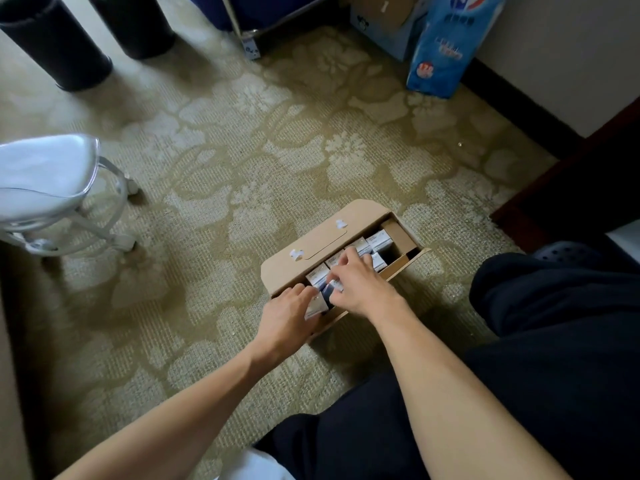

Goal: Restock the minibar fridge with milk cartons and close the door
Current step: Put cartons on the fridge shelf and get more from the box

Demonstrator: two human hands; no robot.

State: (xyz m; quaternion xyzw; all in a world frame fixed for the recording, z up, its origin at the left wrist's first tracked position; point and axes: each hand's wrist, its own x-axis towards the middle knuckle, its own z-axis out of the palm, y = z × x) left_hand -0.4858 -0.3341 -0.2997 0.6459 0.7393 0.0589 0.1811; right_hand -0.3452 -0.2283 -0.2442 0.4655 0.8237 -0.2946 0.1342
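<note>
A brown cardboard box (304, 247) lies open on the patterned carpet, with several small white-and-blue milk cartons (379, 240) packed in rows inside. My left hand (287, 320) is at the near end of the box, fingers closed around one carton (317, 304) that is tilted up out of its row. My right hand (360, 284) reaches in beside it, fingertips pinching the tops of the cartons in the middle of the box. No fridge is in view.
A white stool on casters (52, 188) stands at the left. Two black bins (59, 46) sit at the far left, a blue package (446, 46) leans on the far wall, and dark wooden furniture (581, 188) is at the right. My dark-trousered legs fill the lower right.
</note>
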